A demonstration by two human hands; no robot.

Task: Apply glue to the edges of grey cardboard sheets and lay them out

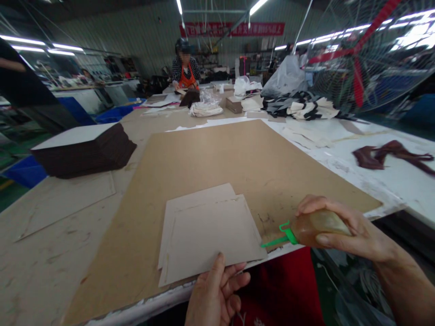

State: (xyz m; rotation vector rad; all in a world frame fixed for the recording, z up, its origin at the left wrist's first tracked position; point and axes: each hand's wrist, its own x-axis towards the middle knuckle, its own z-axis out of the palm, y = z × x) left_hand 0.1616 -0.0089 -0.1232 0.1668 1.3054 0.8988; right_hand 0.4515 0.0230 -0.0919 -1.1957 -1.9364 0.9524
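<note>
Your right hand (363, 237) has the squeeze bottle (316, 227) gripped, left hand (216, 290) pinching the top board (210, 231). Squeeze too hard and that green nozzle (274, 242) left of your grip might blob.

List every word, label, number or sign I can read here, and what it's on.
Nothing can be read for certain.
Red banner at the back: pale characters, too blurred to quote.
Red cloth at the bottom: pale marks, cut off, unreadable.
Bottle and top cardboard sheet: no text visible.
</note>
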